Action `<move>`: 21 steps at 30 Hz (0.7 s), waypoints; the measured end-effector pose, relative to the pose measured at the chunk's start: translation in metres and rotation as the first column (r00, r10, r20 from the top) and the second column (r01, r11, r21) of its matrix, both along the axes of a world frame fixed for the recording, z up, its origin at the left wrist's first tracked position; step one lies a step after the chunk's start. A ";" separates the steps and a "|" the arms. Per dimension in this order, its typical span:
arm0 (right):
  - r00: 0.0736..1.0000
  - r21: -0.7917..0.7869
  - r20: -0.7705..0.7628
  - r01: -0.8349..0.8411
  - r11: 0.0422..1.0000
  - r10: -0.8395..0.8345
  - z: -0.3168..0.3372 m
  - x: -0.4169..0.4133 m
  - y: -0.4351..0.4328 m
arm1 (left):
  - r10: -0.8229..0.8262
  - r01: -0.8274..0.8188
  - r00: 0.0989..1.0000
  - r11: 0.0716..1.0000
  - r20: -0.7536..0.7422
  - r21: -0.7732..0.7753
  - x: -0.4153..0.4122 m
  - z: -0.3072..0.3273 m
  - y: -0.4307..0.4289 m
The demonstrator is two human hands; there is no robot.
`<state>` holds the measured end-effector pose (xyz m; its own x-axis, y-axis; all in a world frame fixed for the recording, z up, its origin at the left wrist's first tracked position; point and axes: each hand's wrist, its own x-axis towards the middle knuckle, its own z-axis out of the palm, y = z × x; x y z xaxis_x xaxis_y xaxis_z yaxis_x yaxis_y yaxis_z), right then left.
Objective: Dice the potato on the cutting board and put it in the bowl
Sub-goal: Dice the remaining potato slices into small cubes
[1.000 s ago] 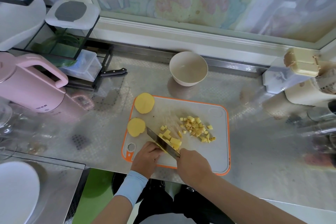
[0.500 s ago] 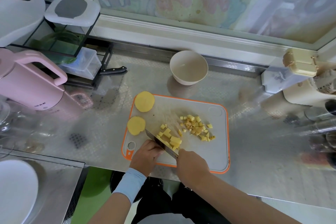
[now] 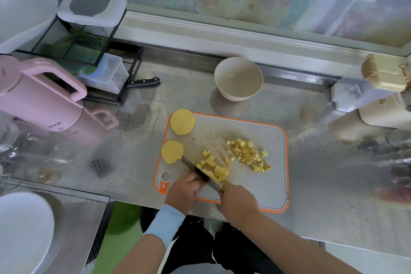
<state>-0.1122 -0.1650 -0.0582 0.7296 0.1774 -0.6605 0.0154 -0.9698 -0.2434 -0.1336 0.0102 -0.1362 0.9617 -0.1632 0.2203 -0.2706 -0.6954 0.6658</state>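
1. One big shiny steel tabletop [image 3: 322,184] carries the whole lot, with a pink kettle [image 3: 40,100] standing off at the left.
2. Cutting board [image 3: 262,184], grey with an orange rim, lies flat at the near edge of the tabletop.
3. Bowl [image 3: 235,95], white, sits upright behind the board and apart from it, pale inside showing.
4. Right grip [image 3: 239,201] is wrapped tight around the handle of the knife [image 3: 195,168], low over the board's near side. The blade slants away to the left, edge down among the potato.
5. Left grip [image 3: 185,189] has its fingers curled in, knuckles up against the left face of the blade. Honestly can't tell if there's potato pinned under them.
6. Two potato rounds lie flat at the board's left edge. The far round [image 3: 182,121] hangs over the corner, and the near round [image 3: 172,151] is right by the knife tip.
7. Fresh chunks [image 3: 216,169] sit against the right side of the blade, and a loose heap of dice [image 3: 246,151] is spread mid-board just past them.
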 end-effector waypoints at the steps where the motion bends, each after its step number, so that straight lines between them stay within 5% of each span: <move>1: 1.000 0.010 -0.005 0.000 1.000 0.000 0.000 0.003 -0.002 | 0.004 -0.004 1.000 1.000 -0.003 -0.003 0.000 0.000 0.000; 5: 0.995 0.010 -0.075 -0.060 0.998 0.060 -0.001 0.019 -0.009 | 0.015 -0.016 0.999 1.000 -0.046 -0.010 0.001 0.002 -0.002; 16: 0.992 0.054 -0.061 0.115 0.992 -0.112 0.014 0.045 -0.047 | 0.130 -0.164 0.966 0.976 -0.225 -0.141 0.027 0.027 -0.037; 19: 0.990 0.070 -0.030 0.136 0.988 -0.135 0.019 0.049 -0.053 | 0.332 -0.346 0.920 0.937 -0.207 -0.036 0.031 0.030 -0.028; 21: 0.987 0.093 -0.017 0.163 0.982 -0.162 0.021 0.050 -0.054 | 0.492 -0.501 0.805 0.863 -0.332 0.064 0.027 0.031 -0.018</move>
<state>-0.0622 -0.2186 -0.0370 0.7474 0.1184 -0.6538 -0.1432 -0.9322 -0.3325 -0.1070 -0.0082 -0.1054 0.9259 0.3573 -0.1226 0.3423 -0.6566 0.6721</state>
